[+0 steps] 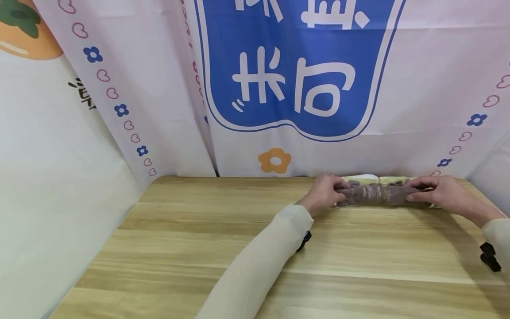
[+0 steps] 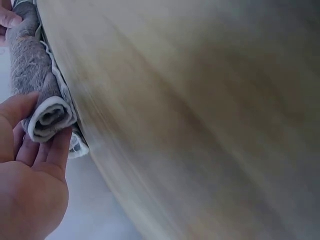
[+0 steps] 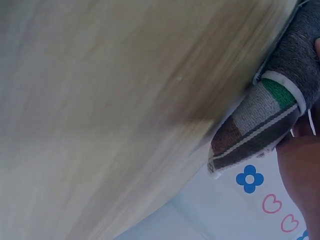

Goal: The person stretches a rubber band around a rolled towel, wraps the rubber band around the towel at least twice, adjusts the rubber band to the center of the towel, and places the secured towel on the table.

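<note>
A grey-brown towel (image 1: 372, 195), rolled into a tube, lies along the far right edge of the table. My left hand (image 1: 324, 192) grips its left end, thumb on top and fingers beneath. The left wrist view shows that end's spiral layers edged in white (image 2: 50, 117). At the opposite end, my right hand (image 1: 448, 197) holds the roll between thumb and fingers. In the right wrist view, a striped flap of the towel (image 3: 260, 127) in grey, green and brown sticks out past the roll. Yellowish and white cloth (image 1: 370, 180) shows just behind the roll.
The wooden table (image 1: 179, 248) stretches left and toward me. A white printed cloth (image 1: 239, 155) with a blue panel hangs directly behind its far edge. Another pale cloth (image 1: 79, 186) hangs at the left side.
</note>
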Demonstrator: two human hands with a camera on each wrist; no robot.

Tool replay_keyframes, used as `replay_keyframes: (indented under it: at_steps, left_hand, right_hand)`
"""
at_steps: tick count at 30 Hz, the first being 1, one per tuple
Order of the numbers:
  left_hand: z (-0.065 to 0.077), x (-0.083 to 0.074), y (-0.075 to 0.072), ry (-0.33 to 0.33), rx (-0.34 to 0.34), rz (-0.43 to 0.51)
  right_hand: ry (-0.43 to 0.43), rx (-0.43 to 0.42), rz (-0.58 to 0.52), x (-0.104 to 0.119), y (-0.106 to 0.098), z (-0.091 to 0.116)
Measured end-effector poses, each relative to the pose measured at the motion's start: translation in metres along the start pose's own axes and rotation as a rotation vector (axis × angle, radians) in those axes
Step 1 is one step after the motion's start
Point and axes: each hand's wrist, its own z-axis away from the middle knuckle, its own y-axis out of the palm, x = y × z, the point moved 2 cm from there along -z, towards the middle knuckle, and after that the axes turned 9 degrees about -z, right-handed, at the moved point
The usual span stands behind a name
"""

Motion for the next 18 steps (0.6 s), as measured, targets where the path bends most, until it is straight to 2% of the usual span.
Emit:
replay_keyframes:
  at_steps: [6, 10, 14, 18]
  left_hand:
    - [0.001, 0.009, -0.007, -0.033, 0.002, 0.018]
    - [0.002, 0.011, -0.011, -0.045, 0.011, 0.002]
    - [0.003, 0.013, -0.012, -0.046, 0.026, 0.023]
    - [0.005, 0.015, -0.017, -0.04, 0.024, 0.064]
  right_hand:
    - [-0.073, -0.037, 0.005, -0.001, 0.001, 0.001]
    - [-0.087, -0.047, 0.011, -0.002, 0.0, 0.001]
    - [-0.068, -0.011, 0.006, -0.001, -0.001, 0.001]
    - [-0.013, 0.026, -0.01, 0.003, -0.005, -0.001]
